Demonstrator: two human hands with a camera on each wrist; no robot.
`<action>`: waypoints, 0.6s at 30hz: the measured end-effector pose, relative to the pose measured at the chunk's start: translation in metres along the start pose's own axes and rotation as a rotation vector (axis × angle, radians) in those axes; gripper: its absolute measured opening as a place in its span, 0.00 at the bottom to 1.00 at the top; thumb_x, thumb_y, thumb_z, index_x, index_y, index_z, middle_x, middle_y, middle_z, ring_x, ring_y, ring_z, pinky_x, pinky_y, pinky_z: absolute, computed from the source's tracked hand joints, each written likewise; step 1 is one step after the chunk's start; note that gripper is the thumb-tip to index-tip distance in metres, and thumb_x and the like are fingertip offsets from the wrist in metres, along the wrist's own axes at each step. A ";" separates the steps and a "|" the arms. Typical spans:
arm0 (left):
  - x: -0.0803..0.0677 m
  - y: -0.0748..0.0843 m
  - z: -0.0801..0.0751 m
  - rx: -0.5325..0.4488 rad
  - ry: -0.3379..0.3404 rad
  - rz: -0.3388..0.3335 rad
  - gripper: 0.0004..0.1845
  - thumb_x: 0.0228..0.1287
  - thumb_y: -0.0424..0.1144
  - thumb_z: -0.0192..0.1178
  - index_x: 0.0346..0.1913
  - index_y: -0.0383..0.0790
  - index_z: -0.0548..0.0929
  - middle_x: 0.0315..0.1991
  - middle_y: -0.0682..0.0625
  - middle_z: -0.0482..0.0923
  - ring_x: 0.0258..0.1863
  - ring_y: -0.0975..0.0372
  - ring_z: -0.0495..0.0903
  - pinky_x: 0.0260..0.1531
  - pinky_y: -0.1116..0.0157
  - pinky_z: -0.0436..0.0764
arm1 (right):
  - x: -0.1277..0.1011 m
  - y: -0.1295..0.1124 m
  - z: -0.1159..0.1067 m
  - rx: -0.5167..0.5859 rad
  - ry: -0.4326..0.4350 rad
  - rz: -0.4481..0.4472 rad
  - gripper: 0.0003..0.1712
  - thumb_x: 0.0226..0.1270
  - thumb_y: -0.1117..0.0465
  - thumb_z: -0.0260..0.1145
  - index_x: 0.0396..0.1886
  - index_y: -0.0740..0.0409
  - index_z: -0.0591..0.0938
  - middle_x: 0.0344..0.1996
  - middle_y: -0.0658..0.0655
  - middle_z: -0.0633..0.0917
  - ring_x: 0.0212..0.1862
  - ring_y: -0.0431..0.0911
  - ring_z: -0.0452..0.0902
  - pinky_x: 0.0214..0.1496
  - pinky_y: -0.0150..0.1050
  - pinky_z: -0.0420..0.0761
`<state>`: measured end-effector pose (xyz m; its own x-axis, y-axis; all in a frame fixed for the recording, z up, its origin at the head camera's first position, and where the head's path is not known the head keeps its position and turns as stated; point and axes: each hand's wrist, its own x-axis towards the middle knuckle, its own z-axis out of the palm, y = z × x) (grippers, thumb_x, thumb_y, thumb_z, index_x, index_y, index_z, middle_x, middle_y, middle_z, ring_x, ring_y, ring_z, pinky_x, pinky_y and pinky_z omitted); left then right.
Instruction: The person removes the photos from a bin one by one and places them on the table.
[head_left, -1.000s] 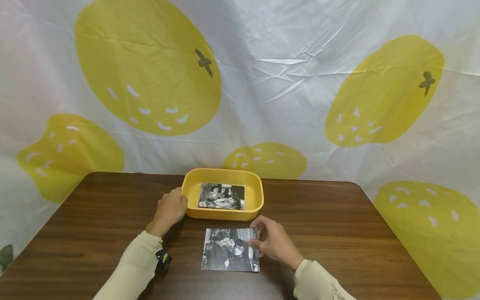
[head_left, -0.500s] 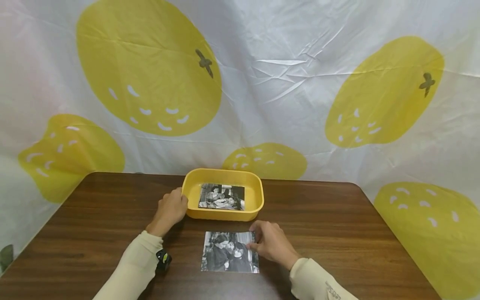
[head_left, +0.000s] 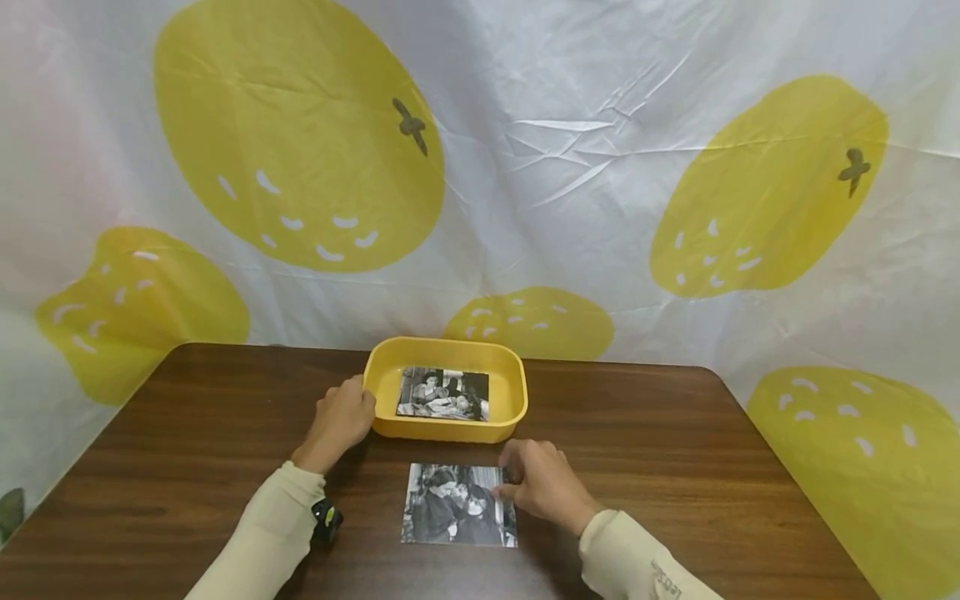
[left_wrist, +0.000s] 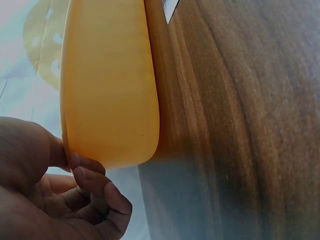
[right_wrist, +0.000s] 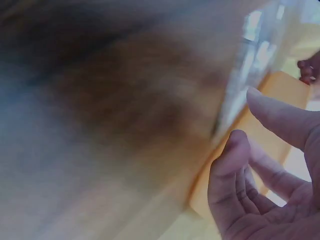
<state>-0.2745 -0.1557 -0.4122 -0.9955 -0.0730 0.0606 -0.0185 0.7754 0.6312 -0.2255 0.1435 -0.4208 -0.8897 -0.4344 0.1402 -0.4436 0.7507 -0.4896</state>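
Gripping the tub, left hand steadies; right hand hides its hold on the photo.

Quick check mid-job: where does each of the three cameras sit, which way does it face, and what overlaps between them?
Head: worn high, looks down over the table; both sleeves, left hand on the yellow tub, right hand on the photo.
Left wrist: low by the tub's wall; curled fingers show.
Right wrist: blurred, low over the table; fingers show.
Shared: tub and tabletop appear in all.
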 end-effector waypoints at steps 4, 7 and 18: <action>0.000 0.000 -0.001 -0.005 -0.004 -0.001 0.14 0.74 0.34 0.44 0.48 0.28 0.77 0.28 0.44 0.71 0.28 0.53 0.73 0.32 0.55 0.74 | 0.008 -0.008 -0.017 0.046 -0.025 0.016 0.14 0.52 0.60 0.82 0.29 0.55 0.82 0.21 0.45 0.81 0.25 0.38 0.74 0.30 0.37 0.76; 0.000 0.000 -0.001 -0.004 -0.004 0.003 0.13 0.74 0.34 0.44 0.48 0.29 0.77 0.27 0.44 0.71 0.28 0.53 0.73 0.32 0.55 0.74 | 0.020 -0.012 -0.032 0.062 -0.016 0.047 0.13 0.53 0.59 0.81 0.30 0.56 0.83 0.22 0.46 0.83 0.26 0.39 0.76 0.31 0.38 0.78; 0.000 -0.002 0.000 0.023 -0.001 -0.012 0.14 0.74 0.34 0.44 0.48 0.29 0.78 0.30 0.42 0.74 0.31 0.51 0.75 0.35 0.51 0.76 | 0.085 -0.020 -0.046 -0.006 -0.013 0.101 0.16 0.60 0.54 0.78 0.43 0.58 0.87 0.33 0.53 0.86 0.35 0.47 0.81 0.47 0.51 0.80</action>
<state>-0.2746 -0.1569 -0.4136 -0.9953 -0.0813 0.0524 -0.0321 0.7885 0.6142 -0.2976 0.1144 -0.3600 -0.9287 -0.3624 0.0788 -0.3519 0.7940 -0.4957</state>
